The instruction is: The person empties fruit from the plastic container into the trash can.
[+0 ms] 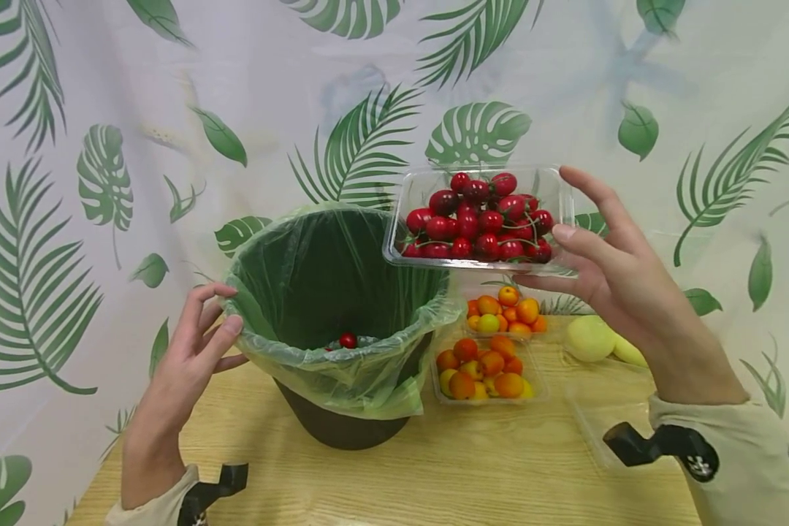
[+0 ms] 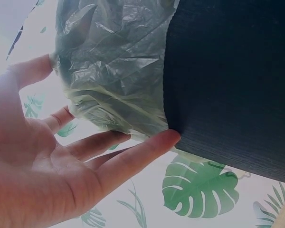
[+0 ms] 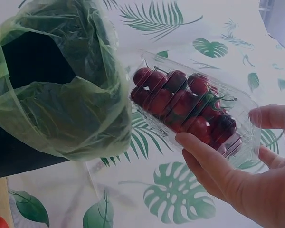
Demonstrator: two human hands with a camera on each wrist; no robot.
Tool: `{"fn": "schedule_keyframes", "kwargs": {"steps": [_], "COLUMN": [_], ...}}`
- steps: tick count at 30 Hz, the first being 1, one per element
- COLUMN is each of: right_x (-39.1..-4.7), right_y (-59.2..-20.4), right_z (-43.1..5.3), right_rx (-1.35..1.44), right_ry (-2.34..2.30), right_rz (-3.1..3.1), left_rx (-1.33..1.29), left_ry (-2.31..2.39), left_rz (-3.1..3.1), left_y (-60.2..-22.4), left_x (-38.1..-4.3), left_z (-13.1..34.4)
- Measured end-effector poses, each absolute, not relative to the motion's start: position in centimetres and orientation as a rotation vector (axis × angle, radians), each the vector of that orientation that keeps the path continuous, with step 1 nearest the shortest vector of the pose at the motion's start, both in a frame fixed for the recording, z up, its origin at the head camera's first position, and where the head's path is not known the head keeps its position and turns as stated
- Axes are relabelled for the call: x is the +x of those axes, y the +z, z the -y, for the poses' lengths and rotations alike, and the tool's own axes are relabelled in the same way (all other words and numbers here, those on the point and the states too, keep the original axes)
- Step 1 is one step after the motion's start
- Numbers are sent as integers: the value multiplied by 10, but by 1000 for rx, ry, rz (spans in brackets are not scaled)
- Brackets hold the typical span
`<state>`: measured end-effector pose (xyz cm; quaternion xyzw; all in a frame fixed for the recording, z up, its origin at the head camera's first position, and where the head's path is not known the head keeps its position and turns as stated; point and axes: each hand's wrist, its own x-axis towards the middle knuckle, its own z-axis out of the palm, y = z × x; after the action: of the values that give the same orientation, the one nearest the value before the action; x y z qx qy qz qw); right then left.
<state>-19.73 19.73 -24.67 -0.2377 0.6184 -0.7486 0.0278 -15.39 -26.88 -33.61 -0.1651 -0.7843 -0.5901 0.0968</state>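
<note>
My right hand (image 1: 621, 270) grips a clear plastic box (image 1: 394, 245) by its right end, holding it tilted above the table. Inside lie several red cherry tomatoes (image 1: 467, 223) with green stems, also seen through the box wall in the right wrist view. The box's left end hangs over the right rim of a dark bin (image 1: 351, 431) lined with a pale green plastic bag (image 1: 368, 383). At the bin's left side, my left hand (image 1: 193, 351) touches the bagged rim, its fingers spread and fairly straight against the outside in the left wrist view. A red tomato (image 1: 348, 340) lies inside the bin.
Two clear boxes of orange and yellow fruit (image 1: 489, 365) stand right of the bin, one behind the other. Pale green round produce (image 1: 589, 337) lies farther right. A clear plastic lid or tray (image 1: 605, 416) rests on the wooden table (image 1: 500, 467). Leaf-patterned cloth hangs behind.
</note>
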Motion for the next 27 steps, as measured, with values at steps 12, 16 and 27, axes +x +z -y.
{"fn": "schedule_keyframes", "kwargs": {"steps": [12,16,27], "right_x": [-201,-202,-205], "right_y": [-245,-242,-245], "right_z": [-168,-157,-135], "right_rx": [-755,-752,-764], "right_ry": [-2276,-2250,-2152], "right_rz": [-1988,-2040,-2189], "left_rx": [-502,-501,-483], "left_ry": [-1781,-1775,-1763], "left_rz": [2305,2307,2324], "left_y": [-337,-337,-336], "left_x": [-154,-154,-154], "left_z": [272,272,270]}}
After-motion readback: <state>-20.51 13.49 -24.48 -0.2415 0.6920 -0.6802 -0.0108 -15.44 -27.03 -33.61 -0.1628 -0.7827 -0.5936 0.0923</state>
